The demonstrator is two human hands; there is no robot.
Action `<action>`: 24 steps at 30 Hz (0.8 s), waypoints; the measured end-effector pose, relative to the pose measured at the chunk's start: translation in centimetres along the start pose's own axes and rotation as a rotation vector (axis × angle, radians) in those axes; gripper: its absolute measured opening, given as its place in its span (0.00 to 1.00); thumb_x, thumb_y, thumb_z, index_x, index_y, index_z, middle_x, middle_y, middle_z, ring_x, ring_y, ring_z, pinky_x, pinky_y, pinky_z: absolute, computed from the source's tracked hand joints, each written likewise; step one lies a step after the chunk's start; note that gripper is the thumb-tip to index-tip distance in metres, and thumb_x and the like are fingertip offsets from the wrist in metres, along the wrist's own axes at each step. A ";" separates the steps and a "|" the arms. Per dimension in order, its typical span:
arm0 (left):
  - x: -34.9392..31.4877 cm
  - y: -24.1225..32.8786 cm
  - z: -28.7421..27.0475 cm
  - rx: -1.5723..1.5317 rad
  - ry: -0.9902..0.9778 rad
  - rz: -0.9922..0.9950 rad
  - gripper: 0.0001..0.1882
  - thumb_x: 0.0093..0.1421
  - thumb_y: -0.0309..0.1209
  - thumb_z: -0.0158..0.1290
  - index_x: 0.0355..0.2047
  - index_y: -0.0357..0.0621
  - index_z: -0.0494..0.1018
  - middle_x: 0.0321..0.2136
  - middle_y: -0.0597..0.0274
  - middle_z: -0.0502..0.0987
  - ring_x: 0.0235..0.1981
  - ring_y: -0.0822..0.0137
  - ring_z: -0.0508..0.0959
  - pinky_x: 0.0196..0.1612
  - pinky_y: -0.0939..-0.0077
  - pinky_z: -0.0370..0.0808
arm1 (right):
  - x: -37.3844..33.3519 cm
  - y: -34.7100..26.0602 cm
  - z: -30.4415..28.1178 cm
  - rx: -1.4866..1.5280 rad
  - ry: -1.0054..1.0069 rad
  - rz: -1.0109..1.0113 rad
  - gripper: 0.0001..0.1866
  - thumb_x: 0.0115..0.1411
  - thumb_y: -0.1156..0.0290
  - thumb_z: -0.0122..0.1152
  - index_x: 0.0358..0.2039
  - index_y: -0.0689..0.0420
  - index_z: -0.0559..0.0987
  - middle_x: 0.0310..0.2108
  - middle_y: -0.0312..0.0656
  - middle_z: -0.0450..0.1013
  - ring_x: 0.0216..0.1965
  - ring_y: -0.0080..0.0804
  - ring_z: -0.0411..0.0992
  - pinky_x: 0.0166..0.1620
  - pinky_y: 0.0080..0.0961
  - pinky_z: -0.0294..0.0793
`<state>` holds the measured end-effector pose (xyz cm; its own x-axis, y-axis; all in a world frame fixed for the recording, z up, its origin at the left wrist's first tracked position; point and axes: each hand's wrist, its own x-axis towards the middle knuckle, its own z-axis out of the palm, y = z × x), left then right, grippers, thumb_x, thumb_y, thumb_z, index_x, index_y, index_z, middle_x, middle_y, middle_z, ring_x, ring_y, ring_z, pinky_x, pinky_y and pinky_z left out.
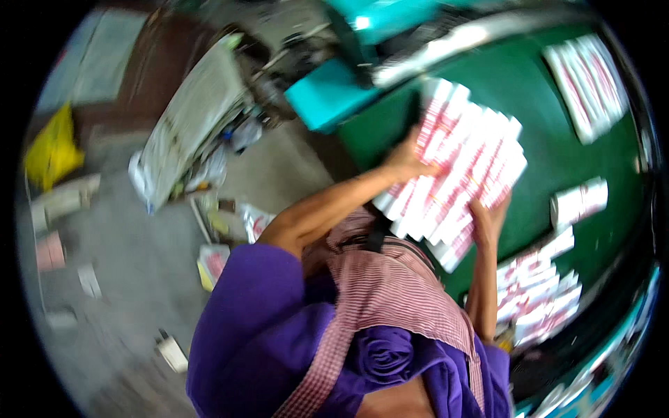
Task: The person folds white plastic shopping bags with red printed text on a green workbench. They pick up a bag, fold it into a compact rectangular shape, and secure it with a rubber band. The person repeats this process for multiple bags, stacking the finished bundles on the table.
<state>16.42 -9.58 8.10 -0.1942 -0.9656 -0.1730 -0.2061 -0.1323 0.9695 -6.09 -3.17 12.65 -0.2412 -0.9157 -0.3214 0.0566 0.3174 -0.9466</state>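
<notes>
A bundle of long white packets with red print (463,167) is between my two hands, over the green table. My left hand (411,155) grips the bundle's left side, with the thumb over the top. On the lower right side, my right hand (491,212) presses against the packets, its fingers partly hidden beneath them. The packets lie side by side with uneven ends. Motion blurs their surfaces.
On the green table (529,181) lie a row of similar packets (589,87) at the far right, a small white stack (580,202), and another pile (536,292) near my right arm. A teal machine part (327,94) borders the table. Wrapped sheets (198,118) and a yellow bag (54,150) stand at left.
</notes>
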 end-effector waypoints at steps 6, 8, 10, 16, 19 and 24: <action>-2.2 4.5 -3.3 0.206 -0.118 -0.082 0.56 0.40 0.47 0.63 0.62 0.32 0.44 0.51 0.39 0.68 0.46 0.46 0.74 0.51 0.58 0.69 | -2.6 -2.5 2.1 -0.417 0.227 -0.207 0.51 0.42 0.72 0.70 0.63 0.65 0.50 0.61 0.53 0.53 0.60 0.42 0.54 0.63 0.36 0.50; -3.7 8.3 -6.2 0.340 -0.038 0.078 0.54 0.40 0.45 0.62 0.60 0.30 0.46 0.46 0.40 0.70 0.43 0.45 0.75 0.46 0.58 0.73 | -3.9 -4.1 3.0 -0.551 0.363 -0.266 0.55 0.42 0.67 0.73 0.64 0.63 0.48 0.62 0.55 0.52 0.60 0.45 0.55 0.63 0.43 0.54; -4.8 10.6 -9.4 0.307 -0.073 0.110 0.52 0.37 0.44 0.63 0.57 0.29 0.52 0.48 0.38 0.65 0.44 0.44 0.72 0.45 0.58 0.71 | -4.0 -5.1 3.3 -0.689 0.354 -0.406 0.58 0.40 0.65 0.74 0.64 0.63 0.45 0.63 0.55 0.50 0.60 0.46 0.56 0.62 0.46 0.56; -9.7 10.6 -20.3 0.215 0.417 0.508 0.51 0.37 0.38 0.65 0.59 0.35 0.51 0.49 0.42 0.66 0.47 0.45 0.72 0.51 0.60 0.71 | -5.2 -8.9 15.9 -0.434 0.087 -0.690 0.59 0.40 0.68 0.73 0.64 0.61 0.41 0.63 0.55 0.46 0.61 0.47 0.53 0.64 0.46 0.51; -10.6 7.2 -28.4 0.162 0.524 0.338 0.48 0.39 0.38 0.64 0.58 0.37 0.53 0.47 0.44 0.69 0.44 0.45 0.74 0.50 0.60 0.72 | -3.6 -8.1 25.3 -0.489 -0.047 -0.711 0.57 0.41 0.69 0.72 0.65 0.62 0.43 0.64 0.53 0.45 0.63 0.43 0.48 0.65 0.41 0.44; -14.2 -0.9 -43.4 -0.032 0.662 -0.014 0.52 0.41 0.40 0.63 0.63 0.42 0.47 0.50 0.43 0.69 0.50 0.50 0.72 0.52 0.62 0.70 | -1.5 -5.7 45.5 -0.455 -0.488 -0.550 0.55 0.41 0.70 0.70 0.64 0.63 0.46 0.63 0.50 0.49 0.63 0.41 0.47 0.65 0.34 0.43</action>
<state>60.97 -5.47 17.22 0.4405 -0.8962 -0.0523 -0.1742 -0.1425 0.9743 38.05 -14.89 17.43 0.3286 -0.9385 0.1062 -0.3649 -0.2299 -0.9022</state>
